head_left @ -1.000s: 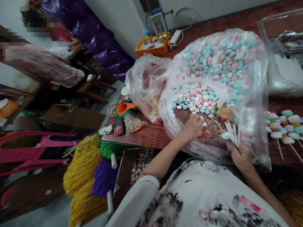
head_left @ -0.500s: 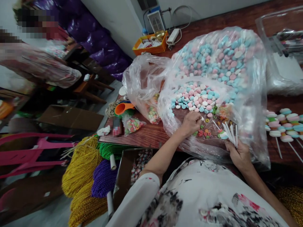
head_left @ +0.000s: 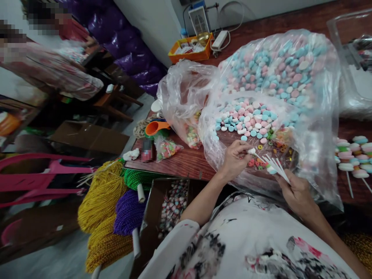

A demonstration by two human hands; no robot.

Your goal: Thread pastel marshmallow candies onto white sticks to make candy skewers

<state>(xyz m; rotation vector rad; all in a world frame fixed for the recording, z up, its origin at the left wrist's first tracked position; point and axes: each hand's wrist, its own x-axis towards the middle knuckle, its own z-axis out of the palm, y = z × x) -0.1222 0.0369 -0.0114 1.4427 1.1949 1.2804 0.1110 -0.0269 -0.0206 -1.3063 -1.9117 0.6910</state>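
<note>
My left hand (head_left: 236,159) has its fingertips pinched on a small white disc-shaped piece (head_left: 252,150). My right hand (head_left: 295,192) is closed around several thin white sticks (head_left: 277,167), fanned and tilted toward the left hand. One stick's tip reaches close to the white piece; whether it touches, I cannot tell. By the right fingertips, a few white, blue and green pieces (head_left: 271,169) sit together. Pink, blue and white discs (head_left: 247,118) spill from a large clear plastic bag (head_left: 314,89) beyond my hands. Small coloured rings (head_left: 255,163) lie on the bag's near part.
Sticks with stacked pastel discs (head_left: 355,152) lie at the right. Leftward are another clear bag (head_left: 186,89), an orange scoop (head_left: 156,127) and a small bag of rings (head_left: 167,148). Bundled cords (head_left: 100,201) and a box of small pieces (head_left: 174,203) sit below. Another person (head_left: 55,71) works far left.
My left hand has lifted from among the loose pieces and now pinches a white piece by the sticks. The sticks in my right hand have tilted left. The view has shifted slightly.
</note>
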